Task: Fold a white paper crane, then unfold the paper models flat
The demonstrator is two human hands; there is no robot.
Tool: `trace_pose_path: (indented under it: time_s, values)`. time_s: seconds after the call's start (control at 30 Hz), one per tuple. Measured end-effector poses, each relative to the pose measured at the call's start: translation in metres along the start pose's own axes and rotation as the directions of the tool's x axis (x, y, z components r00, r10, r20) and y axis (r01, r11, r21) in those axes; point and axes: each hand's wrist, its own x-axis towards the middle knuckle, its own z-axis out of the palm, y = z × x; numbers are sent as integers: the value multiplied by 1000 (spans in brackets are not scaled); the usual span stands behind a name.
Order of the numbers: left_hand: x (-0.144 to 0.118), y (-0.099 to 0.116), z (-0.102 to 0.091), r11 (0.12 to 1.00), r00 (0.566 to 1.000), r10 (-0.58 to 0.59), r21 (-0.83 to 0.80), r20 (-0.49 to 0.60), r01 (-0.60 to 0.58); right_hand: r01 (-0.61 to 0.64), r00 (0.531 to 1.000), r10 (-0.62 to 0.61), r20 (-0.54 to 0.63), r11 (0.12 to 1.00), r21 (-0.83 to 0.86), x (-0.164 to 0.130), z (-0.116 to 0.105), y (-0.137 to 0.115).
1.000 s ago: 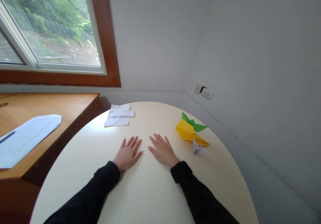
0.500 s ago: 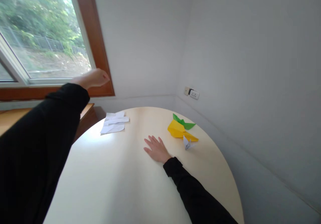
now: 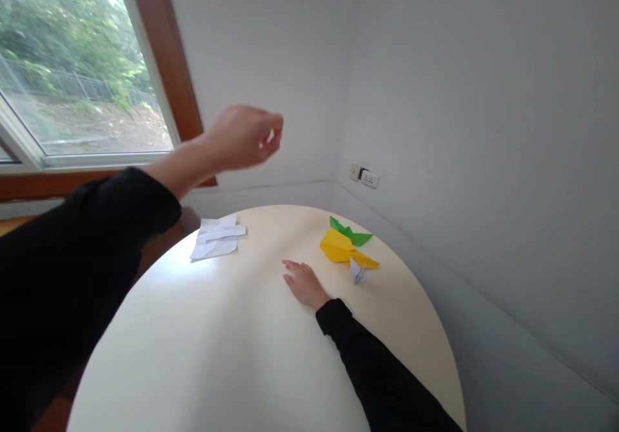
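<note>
Yellow paper [image 3: 341, 247] lies on the bench [image 3: 232, 342] just beyond my right hand [image 3: 304, 282], which rests flat, holding nothing. My left hand [image 3: 242, 137] hangs raised, fingers curled; contents unclear.

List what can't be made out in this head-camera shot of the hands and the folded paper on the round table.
- Left hand, head view: raised and motion-blurred, fingers curled; whether it pinches anything cannot be told.
- Small white folded figure: too small to tell its shape.
- Green folded paper: partly hidden behind the yellow folded paper.
- White paper pieces: any writing is too small to read.
- Round table: near edge cut off by the frame and sleeves.
- Right hand: palm hidden, flat on the table.
</note>
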Motion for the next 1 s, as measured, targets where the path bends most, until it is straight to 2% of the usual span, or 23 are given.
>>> trace_pose_path:
  time_s: [0.1,0.17,0.2,0.27,0.33,0.37,0.47,0.57,0.67,0.87,1.0]
  values:
    - [-59,30,41,976,971,77,-217,224,-27,-24,996,34,-82,993,118,-1,-1,1]
    - [-108,48,73,929,949,89,-369,302,30,-65,987,92,-134,979,191,-2,-1,2]
    - [-134,56,88,895,939,65,-435,339,95,-97,977,134,-164,972,214,-3,-2,3]
    - [-179,74,116,786,910,-54,-544,411,292,-183,944,234,-231,958,218,-4,-2,3]
    - [-211,90,137,606,855,-224,-619,469,499,-267,908,310,-282,947,180,-4,-3,2]
    - [-221,97,146,518,824,-301,-643,480,564,-296,895,331,-299,942,156,-4,-4,2]
    - [-234,111,164,343,765,-416,-695,491,632,-334,864,354,-357,935,119,-5,-6,2]
    - [-235,112,176,263,723,-466,-701,510,663,-371,816,403,-414,915,160,-5,-8,6]
    - [-235,107,184,182,689,-485,-708,538,682,-410,781,459,-423,888,207,-4,-9,15]
    - [-238,100,183,133,675,-463,-708,574,694,-419,775,492,-397,870,261,-3,-8,27]
    - [-239,99,183,118,673,-450,-709,587,696,-434,750,526,-402,849,302,-2,-7,29]
